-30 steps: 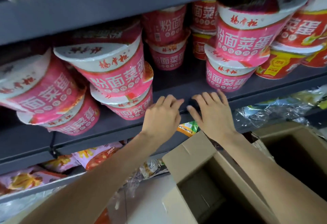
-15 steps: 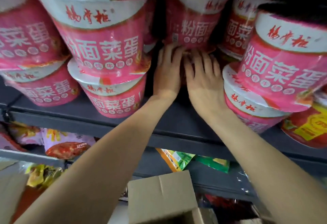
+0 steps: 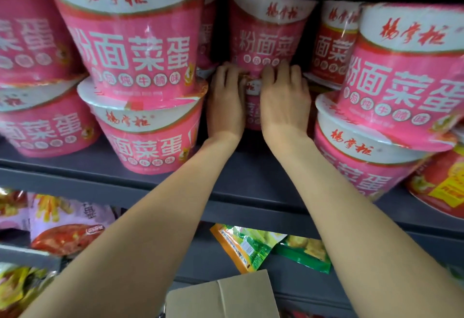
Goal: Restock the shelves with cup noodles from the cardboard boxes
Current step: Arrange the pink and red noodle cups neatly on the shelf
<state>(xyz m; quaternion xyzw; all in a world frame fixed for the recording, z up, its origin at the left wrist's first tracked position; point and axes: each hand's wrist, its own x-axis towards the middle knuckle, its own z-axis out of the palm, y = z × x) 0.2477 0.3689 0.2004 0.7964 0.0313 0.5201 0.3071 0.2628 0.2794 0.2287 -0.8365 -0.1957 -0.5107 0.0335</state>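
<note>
Pink cup noodles stand two high on a grey shelf [image 3: 251,184]. At the back of the middle gap one pink stack has an upper cup [image 3: 266,31] on a lower cup [image 3: 252,114]. My left hand [image 3: 226,101] and my right hand [image 3: 283,101] grip that lower cup from both sides, fingers curled over its rim under the upper cup. Most of the lower cup is hidden behind my hands. A front stack [image 3: 140,66] stands to the left and another [image 3: 391,106] to the right of my arms.
A cardboard box flap [image 3: 221,297] shows at the bottom centre. The lower shelf holds green snack bags [image 3: 253,244] and purple and red bags [image 3: 65,227]. A red-and-yellow cup [image 3: 439,187] sits at the far right. The gap between the front stacks is narrow.
Both hands moved from the shelf's front edge deep into the gap and now hold the rear lower cup. The view has come closer to the shelf.
</note>
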